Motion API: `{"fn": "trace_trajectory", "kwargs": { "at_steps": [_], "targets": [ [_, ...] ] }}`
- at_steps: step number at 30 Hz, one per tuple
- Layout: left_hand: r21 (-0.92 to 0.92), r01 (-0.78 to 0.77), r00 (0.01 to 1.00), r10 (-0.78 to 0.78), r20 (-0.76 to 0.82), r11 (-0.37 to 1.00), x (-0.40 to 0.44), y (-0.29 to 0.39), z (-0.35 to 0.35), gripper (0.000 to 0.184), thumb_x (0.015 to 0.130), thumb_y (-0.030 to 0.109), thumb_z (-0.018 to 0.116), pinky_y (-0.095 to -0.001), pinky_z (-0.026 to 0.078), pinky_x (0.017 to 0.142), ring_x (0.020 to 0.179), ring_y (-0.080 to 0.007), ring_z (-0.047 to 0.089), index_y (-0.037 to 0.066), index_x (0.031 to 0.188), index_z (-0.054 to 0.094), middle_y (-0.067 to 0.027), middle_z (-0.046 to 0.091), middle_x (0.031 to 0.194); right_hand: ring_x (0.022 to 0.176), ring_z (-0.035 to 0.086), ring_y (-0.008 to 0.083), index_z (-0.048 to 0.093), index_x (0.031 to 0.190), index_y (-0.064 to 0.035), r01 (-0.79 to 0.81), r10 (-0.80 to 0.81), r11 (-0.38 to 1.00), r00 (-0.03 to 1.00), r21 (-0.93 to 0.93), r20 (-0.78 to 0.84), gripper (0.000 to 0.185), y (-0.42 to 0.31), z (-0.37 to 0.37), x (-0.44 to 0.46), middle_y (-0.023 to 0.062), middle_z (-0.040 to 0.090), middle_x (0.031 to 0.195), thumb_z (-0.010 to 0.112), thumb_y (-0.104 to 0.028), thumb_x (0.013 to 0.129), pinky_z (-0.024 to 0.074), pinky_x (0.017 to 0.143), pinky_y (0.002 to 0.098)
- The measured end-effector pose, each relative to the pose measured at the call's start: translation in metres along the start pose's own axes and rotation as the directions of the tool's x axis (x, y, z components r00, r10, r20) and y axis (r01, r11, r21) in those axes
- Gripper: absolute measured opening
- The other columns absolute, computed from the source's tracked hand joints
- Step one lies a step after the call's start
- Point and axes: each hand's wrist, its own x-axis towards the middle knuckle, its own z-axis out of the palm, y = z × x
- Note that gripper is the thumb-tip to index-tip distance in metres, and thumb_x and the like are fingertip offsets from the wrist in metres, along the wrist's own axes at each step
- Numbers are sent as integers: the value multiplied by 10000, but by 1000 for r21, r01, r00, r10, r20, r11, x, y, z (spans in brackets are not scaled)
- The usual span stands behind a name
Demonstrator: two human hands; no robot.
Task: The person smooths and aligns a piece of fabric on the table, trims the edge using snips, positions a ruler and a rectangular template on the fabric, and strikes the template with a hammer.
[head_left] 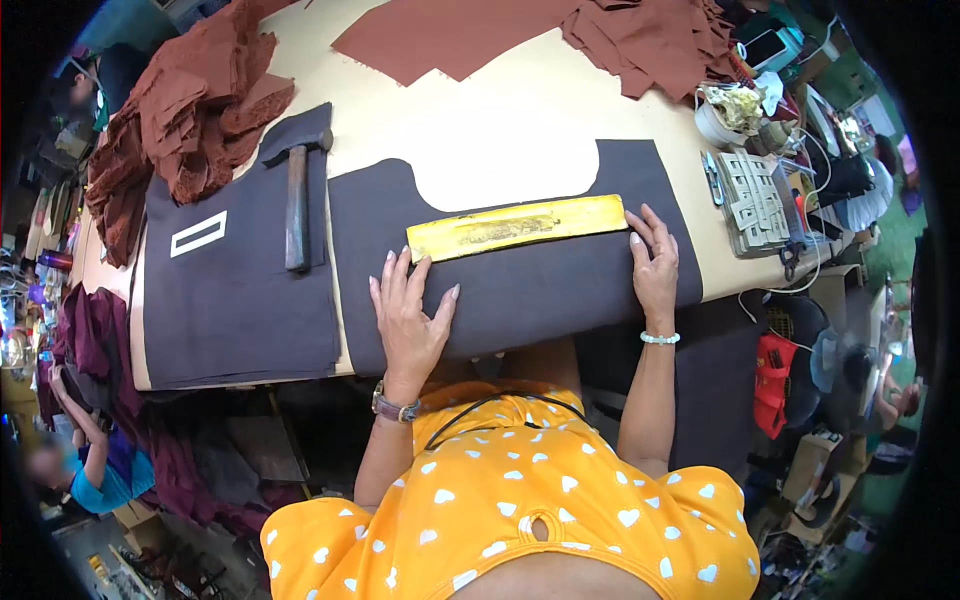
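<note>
A long yellow bar with a dark worn patch lies across a dark fabric piece that has a curved cut-out along its far edge. My left hand rests on the fabric with fingers spread, its fingertips at the bar's left end. At the bar's right end is my right hand, fingers apart and bent, fingertips at or just beside the end. Neither hand is wrapped around the bar. To the left, a hammer lies on a second dark fabric stack, beside a small pale rectangular frame.
Reddish-brown fabric lies in a heap at far left and in stacks at the back. Along the right edge are a grey block-like tray, scissors and a white tub. Another person is at lower left.
</note>
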Motion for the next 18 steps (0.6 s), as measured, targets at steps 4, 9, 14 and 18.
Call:
{"fn": "trace_trajectory", "kwargs": {
  "at_steps": [4,9,14,18],
  "targets": [
    [11,6,1000,-6,5,1000,1,1,-1,482,788,225,668,-521,188,1071,1287,-338,344,74,1223,528,-159,445,1331,1152,508,207,460,1269,-55,10,-10,1000,1000,-24,7,391,1,0,1,8,637,1135,503,-113,885,173,1088,451],
    [31,8,1000,-9,17,999,2,2,-1,484,785,221,669,-517,186,1072,1288,-338,345,75,1225,530,-158,446,1333,1171,490,209,459,1267,-52,13,-13,1000,1000,-19,5,386,-1,-1,1,7,633,1142,502,-103,887,174,1085,462],
    [39,11,1000,-11,17,999,2,2,0,484,782,218,671,-516,185,1072,1290,-337,345,77,1224,533,-154,446,1337,1185,478,211,453,1269,-46,16,-16,1000,1000,-26,16,387,1,-1,1,10,631,1144,499,-99,889,177,1085,458],
    [29,22,999,-23,22,999,3,5,-1,482,781,214,670,-515,181,1074,1292,-336,342,76,1223,536,-151,444,1341,1190,473,209,449,1275,-51,22,-22,999,1000,-28,16,391,1,-1,1,9,629,1148,498,-99,890,175,1086,455]
  ]
}}
